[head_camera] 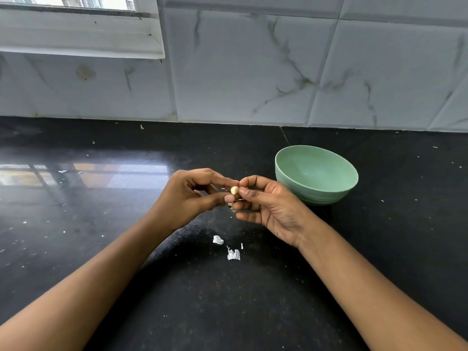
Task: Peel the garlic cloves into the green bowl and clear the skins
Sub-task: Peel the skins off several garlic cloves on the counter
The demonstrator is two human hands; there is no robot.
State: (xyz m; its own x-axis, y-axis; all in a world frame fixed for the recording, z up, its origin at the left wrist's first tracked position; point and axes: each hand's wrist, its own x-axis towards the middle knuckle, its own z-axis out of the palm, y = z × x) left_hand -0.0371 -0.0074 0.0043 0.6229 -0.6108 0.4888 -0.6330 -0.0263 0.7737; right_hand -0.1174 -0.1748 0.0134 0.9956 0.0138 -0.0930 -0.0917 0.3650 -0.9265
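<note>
My left hand (192, 196) and right hand (268, 206) cover most of the clove (234, 190), so no idea how much skin's on it. Right hand also blocks the bowl (329, 192) at its lower left, and the near wall hides the bottom. Specks on the counter (101, 236): too small to tell.

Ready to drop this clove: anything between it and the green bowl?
Nothing visible. The left hand and right hand pinch the garlic clove; the green bowl stands just right of them, mouth open. Skin scraps lie nearer the person, off that path.
</note>
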